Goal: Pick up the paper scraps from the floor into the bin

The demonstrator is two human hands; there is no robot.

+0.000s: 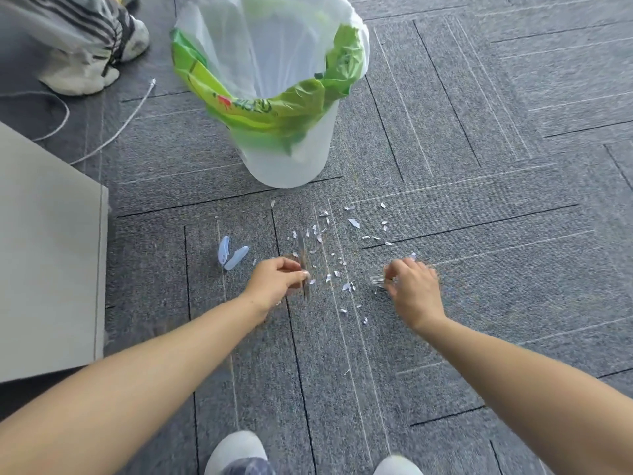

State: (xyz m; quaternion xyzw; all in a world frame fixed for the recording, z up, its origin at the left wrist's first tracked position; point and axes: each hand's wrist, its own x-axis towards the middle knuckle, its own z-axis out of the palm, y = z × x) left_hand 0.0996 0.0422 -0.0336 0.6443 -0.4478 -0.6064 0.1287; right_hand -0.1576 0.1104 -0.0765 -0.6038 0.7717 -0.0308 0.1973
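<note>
Between the two hands: paper scraps (337,265) lie loose on the carpet floor (479,320). They are thickest just ahead of the knuckles, and a few stragglers sit nearer the body.
Left hand (279,279): fingers curled, thumb pinching a thin strip (301,245) that stands on edge just ahead of the fingers. It is too blurred to tell what it is.
Right hand (412,286): fingers curled down at the carpet, with a pale streak at the fingertips. I cannot tell whether it has hold of anything.
Bin (291,166): well ahead of both hands, upright, mouth open, with a green bag (274,111) draped over the near rim.
Outer side of left hand: small pale-blue object (231,257), apparently not paper, so leave it out of the sweep.
Step in hand (judgement): gathering the scatter.
Doing it well: draw both hands inward to herd the scraps into one heap. Press low, because the carpet pile will snag small bits. Lift the heap cupped and release it only once it is past the bin's near rim.
Risk: light pieces may flutter off in transit, and the outliers beyond the right hand will need a second pass.
</note>
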